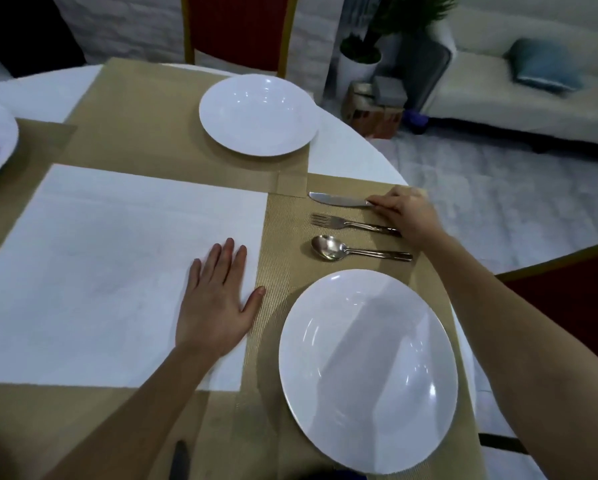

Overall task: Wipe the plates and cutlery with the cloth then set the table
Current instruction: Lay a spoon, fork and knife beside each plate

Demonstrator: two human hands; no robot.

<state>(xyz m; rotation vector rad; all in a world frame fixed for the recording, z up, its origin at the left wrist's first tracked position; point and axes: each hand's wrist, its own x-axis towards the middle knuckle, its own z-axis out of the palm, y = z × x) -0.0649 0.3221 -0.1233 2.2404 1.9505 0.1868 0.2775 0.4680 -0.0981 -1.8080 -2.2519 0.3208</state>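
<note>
Nearest on the mat [283, 261]: plate [366, 372]. Left hand [218, 306] lies flat beside it, fingers straight, holding nothing. Beyond: spoon [328, 247], fork [339, 221], then knife [335, 199], handle pinched by right hand [404, 213]. Judgement: square knife parallel to fork, tips level, before release.

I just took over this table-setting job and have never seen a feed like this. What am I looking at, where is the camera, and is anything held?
There is no machine: these are a person's two bare hands, filmed by one wide-angle camera on their head, looking forward and down. The left hand lies flat and open on the white table. The right hand has its grip on the handle of a knife, which lies on a gold mat with a fork and spoon beside it. A near plate sits on the same mat; a far plate sits before a red chair.
</note>
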